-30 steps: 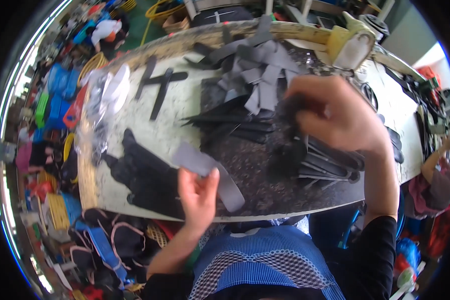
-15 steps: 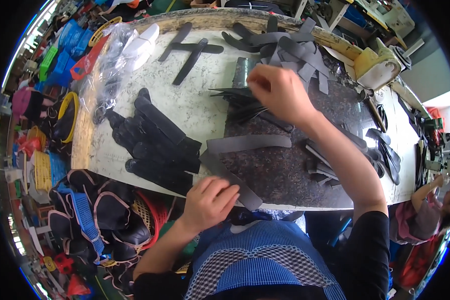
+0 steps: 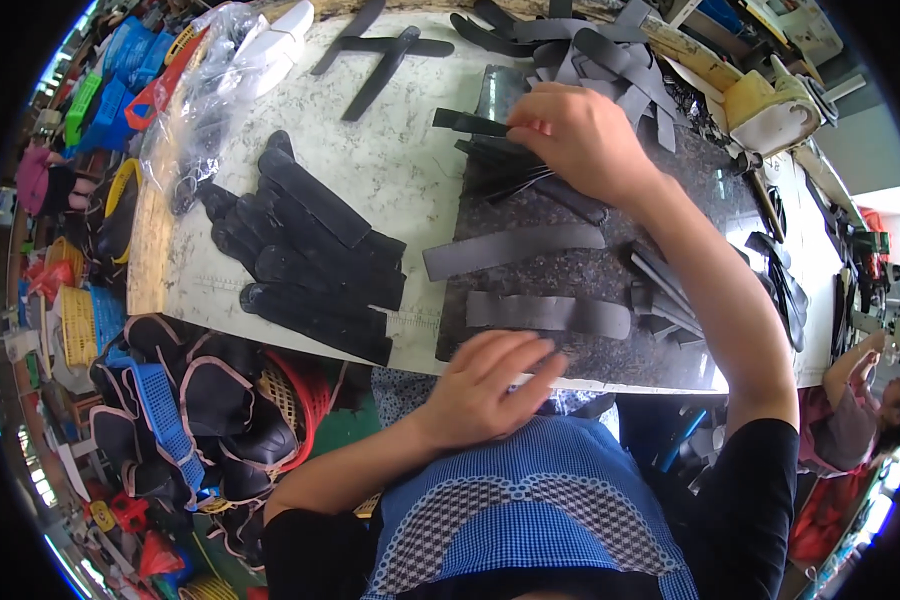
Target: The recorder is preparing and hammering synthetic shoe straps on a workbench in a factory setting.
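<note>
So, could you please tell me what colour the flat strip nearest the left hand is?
Grey: the flat strip lies on the dark speckled slab, seen best in the head view.

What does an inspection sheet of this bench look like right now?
Surface: pale worktable with a dark speckled slab on it.
Job's things: two grey strips, upper and lower, flat on the slab; thin black strip pile under the right hand.
Clutter: black cut pieces stack; grey strip heap; plastic bag; yellowed container.
Grippers: left hand at the near edge, fingers spread; right hand pinching black strips.
Cables: nothing seen.
Surroundings: baskets and dark shoe uppers on the left; another person on the right.
</note>
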Demonstrator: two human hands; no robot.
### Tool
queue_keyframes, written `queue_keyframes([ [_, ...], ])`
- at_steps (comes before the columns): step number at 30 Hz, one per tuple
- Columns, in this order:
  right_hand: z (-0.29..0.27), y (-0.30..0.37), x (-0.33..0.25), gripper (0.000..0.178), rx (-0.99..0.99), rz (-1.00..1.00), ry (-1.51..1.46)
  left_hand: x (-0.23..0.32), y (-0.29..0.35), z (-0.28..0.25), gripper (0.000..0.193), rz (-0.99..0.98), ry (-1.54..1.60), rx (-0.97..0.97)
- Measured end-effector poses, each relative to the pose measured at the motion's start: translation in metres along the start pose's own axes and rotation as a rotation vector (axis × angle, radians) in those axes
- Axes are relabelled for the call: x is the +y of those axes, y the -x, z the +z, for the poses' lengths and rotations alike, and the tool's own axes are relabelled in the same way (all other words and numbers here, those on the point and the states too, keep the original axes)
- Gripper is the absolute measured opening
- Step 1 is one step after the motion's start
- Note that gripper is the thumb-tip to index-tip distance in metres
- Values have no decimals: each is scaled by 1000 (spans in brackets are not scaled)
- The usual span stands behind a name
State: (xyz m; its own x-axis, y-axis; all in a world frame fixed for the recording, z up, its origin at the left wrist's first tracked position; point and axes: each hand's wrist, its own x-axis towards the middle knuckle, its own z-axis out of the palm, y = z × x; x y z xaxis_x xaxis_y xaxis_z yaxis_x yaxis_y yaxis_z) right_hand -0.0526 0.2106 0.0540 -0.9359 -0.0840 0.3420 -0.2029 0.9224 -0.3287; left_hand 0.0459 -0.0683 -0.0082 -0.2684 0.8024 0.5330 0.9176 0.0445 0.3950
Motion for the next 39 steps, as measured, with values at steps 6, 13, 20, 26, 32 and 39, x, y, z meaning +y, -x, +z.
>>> queue_keyframes([
  [6, 6, 15, -1, 12, -119, -33, 14, -18, 16, -19, 52, -167, -188, -83],
  [13, -79, 39, -86, 18, -56, 346, -779, -18, 33, -22, 48, -189, -163, -56],
  [20, -27, 102, -102, 17, -554, 613, -796, -17, 39, -18, 40, -166, -173, -39],
  [26, -11, 110, -93, 13, -574, 751, -837, -20, 37, -18, 38, -173, -127, -10],
  [32, -8, 104, -92, 16, -575, 773, -785, -23, 41, -14, 38, -179, -104, 26],
  [39, 1, 107, -98, 18, -497, 671, -607, -26, 35, -18, 38, -139, -159, -34],
])
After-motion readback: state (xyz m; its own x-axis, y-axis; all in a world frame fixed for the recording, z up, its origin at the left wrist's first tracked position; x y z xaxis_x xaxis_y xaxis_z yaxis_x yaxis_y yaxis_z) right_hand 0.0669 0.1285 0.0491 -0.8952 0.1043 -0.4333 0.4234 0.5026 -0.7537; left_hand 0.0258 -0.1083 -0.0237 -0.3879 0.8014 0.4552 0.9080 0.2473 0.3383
